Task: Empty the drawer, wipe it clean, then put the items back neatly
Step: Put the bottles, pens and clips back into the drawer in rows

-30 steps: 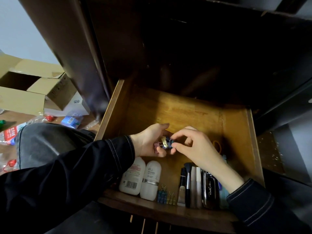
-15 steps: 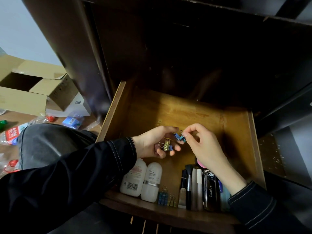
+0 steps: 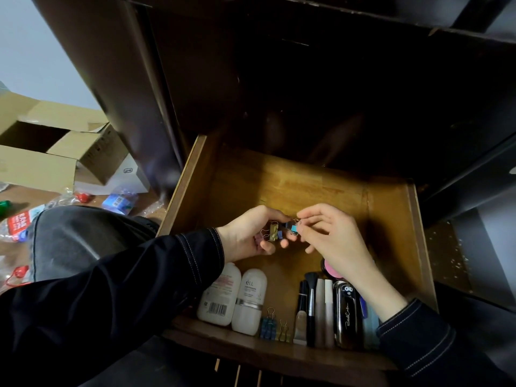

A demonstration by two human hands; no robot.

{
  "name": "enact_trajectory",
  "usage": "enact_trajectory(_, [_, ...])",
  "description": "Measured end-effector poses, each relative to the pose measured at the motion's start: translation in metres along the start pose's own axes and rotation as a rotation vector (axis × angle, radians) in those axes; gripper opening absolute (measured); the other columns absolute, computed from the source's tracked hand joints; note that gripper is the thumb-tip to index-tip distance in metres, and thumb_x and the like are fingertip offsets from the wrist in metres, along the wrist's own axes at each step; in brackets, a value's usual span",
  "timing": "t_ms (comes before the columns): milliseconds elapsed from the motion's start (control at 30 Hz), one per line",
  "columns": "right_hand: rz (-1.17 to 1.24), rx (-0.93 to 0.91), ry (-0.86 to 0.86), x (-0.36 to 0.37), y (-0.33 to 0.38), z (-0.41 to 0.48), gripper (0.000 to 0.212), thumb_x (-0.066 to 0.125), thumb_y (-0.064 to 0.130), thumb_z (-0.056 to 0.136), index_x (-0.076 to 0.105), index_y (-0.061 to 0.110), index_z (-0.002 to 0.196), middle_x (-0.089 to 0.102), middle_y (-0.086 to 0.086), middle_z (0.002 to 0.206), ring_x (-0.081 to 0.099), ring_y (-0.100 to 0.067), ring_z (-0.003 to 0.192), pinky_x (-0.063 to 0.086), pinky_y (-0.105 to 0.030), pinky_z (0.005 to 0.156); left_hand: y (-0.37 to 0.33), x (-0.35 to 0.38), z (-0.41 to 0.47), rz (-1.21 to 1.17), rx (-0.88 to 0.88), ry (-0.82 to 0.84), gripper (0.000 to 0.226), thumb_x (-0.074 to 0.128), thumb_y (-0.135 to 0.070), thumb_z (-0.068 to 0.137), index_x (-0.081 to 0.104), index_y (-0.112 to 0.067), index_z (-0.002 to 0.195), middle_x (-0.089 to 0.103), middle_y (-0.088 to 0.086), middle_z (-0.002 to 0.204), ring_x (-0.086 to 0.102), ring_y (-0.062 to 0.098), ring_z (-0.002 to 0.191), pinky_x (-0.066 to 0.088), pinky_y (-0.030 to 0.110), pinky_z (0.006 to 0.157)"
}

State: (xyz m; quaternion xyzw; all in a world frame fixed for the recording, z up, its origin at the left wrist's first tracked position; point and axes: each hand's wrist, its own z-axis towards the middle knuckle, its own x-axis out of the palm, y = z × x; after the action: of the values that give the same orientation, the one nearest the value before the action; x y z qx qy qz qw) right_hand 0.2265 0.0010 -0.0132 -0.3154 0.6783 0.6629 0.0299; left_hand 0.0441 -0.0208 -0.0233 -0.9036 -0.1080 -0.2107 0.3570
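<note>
The wooden drawer [image 3: 293, 180] is pulled out below me. Above its middle my left hand [image 3: 248, 236] cups a small bunch of binder clips [image 3: 272, 233], gold, pink and blue. My right hand [image 3: 332, 236] pinches one blue binder clip [image 3: 292, 228] right beside the left fingers. Along the drawer's front edge lie two white bottles [image 3: 234, 297], two more binder clips [image 3: 273, 326], a row of makeup brushes and tubes [image 3: 315, 311] and a black glossy case [image 3: 345, 314]. A pink round compact [image 3: 329, 270] sits partly under my right wrist.
Dark cabinet walls surround the drawer above and to both sides. An open cardboard box [image 3: 53, 152] stands on the floor at the left, with plastic bottles [image 3: 19, 223] and wrappers around it. My knee in grey jeans [image 3: 81, 241] is left of the drawer.
My right hand has drawn one blue clip away from the bunch in my left hand and holds it slightly apart. Both hands have stayed above the drawer's middle.
</note>
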Motion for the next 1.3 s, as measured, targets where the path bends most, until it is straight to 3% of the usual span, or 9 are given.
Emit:
enact_trajectory(233, [0.182, 0.105, -0.061, -0.006, 0.003, 0.002, 0.011, 0.070, 0.003, 0.091, 0.071, 0.012, 0.097, 0.073, -0.008, 0.087, 0.074, -0.017, 0.069, 0.060, -0.025, 0.056, -0.001, -0.005, 0.003, -0.043, -0.010, -0.083, 0.016, 0.046, -0.022, 0.089, 0.052, -0.012, 0.078, 0.064, 0.012, 0.078, 0.051, 0.019, 0.053, 0.026, 0.014, 0.032])
enact_trajectory(367, [0.312, 0.180, -0.058, -0.006, 0.005, 0.001, 0.013, 0.069, 0.004, 0.093, 0.067, 0.008, 0.106, 0.073, -0.009, 0.094, 0.076, -0.022, 0.072, 0.062, -0.027, 0.059, 0.000, -0.001, 0.003, 0.090, -0.023, -0.028, 0.011, 0.061, -0.023, 0.086, 0.059, -0.012, 0.088, 0.063, 0.008, 0.082, 0.052, 0.015, 0.055, 0.024, 0.015, 0.033])
enact_trajectory(533, [0.329, 0.211, -0.049, -0.003, 0.004, 0.000, 0.006, 0.063, 0.002, 0.097, 0.063, 0.006, 0.101, 0.072, -0.011, 0.093, 0.076, -0.020, 0.069, 0.060, -0.025, 0.057, 0.001, 0.001, 0.000, 0.143, -0.028, 0.025, 0.021, 0.068, -0.027, 0.086, 0.064, -0.012, 0.100, 0.062, 0.007, 0.085, 0.051, 0.014, 0.058, 0.023, 0.014, 0.034])
enact_trajectory(700, [0.299, 0.248, 0.008, -0.002, 0.005, 0.000, 0.007, 0.061, 0.003, 0.099, 0.066, 0.008, 0.102, 0.072, -0.009, 0.093, 0.076, -0.025, 0.071, 0.064, -0.032, 0.062, 0.003, 0.002, -0.001, 0.228, 0.030, -0.035, 0.015, 0.078, -0.025, 0.079, 0.072, -0.014, 0.088, 0.067, 0.007, 0.085, 0.051, 0.013, 0.056, 0.023, 0.015, 0.035])
enact_trajectory(833, [0.308, 0.255, 0.053, -0.002, 0.008, 0.000, 0.012, 0.059, 0.006, 0.100, 0.070, 0.009, 0.103, 0.074, -0.012, 0.093, 0.077, -0.024, 0.078, 0.064, -0.032, 0.065, 0.001, 0.000, -0.001, 0.152, 0.050, -0.084, 0.018, 0.076, -0.019, 0.082, 0.069, -0.010, 0.095, 0.067, 0.007, 0.079, 0.050, 0.012, 0.053, 0.023, 0.015, 0.034])
enact_trajectory(933, [0.144, 0.161, 0.064, -0.003, 0.006, -0.001, 0.006, 0.066, 0.013, 0.097, 0.071, 0.015, 0.098, 0.075, -0.004, 0.091, 0.077, -0.017, 0.076, 0.063, -0.030, 0.063, 0.001, 0.001, 0.000, 0.167, 0.060, -0.133, 0.015, 0.077, -0.019, 0.082, 0.069, -0.010, 0.092, 0.068, 0.008, 0.080, 0.050, 0.012, 0.052, 0.023, 0.015, 0.035])
enact_trajectory(1033, [-0.089, 0.095, 0.051, -0.011, -0.003, 0.001, 0.005, 0.071, 0.021, 0.093, 0.073, 0.024, 0.089, 0.074, 0.003, 0.091, 0.073, -0.012, 0.077, 0.062, -0.030, 0.063, 0.001, -0.002, 0.003, 0.137, 0.091, -0.305, 0.013, 0.071, -0.015, 0.082, 0.068, -0.007, 0.093, 0.068, 0.009, 0.079, 0.051, 0.014, 0.051, 0.023, 0.017, 0.037])
enact_trajectory(1133, [-0.349, 0.091, 0.289, -0.009, -0.013, -0.002, 0.010, 0.077, 0.026, 0.087, 0.076, 0.031, 0.078, 0.072, 0.009, 0.084, 0.067, -0.003, 0.082, 0.058, -0.030, 0.074, -0.001, -0.008, 0.003, 0.050, 0.106, -0.373, 0.010, 0.065, -0.011, 0.084, 0.066, -0.006, 0.092, 0.067, 0.008, 0.076, 0.051, 0.014, 0.050, 0.024, 0.017, 0.036])
enact_trajectory(1300, [-0.529, 0.119, 0.728, 0.018, -0.022, -0.017, 0.007, 0.077, 0.027, 0.080, 0.078, 0.022, 0.074, 0.074, 0.015, 0.076, 0.069, -0.005, 0.073, 0.060, -0.035, 0.071, -0.002, -0.007, 0.003, 0.048, 0.081, -0.339, 0.007, 0.062, -0.011, 0.086, 0.064, -0.007, 0.092, 0.066, 0.007, 0.076, 0.051, 0.014, 0.050, 0.023, 0.015, 0.035])
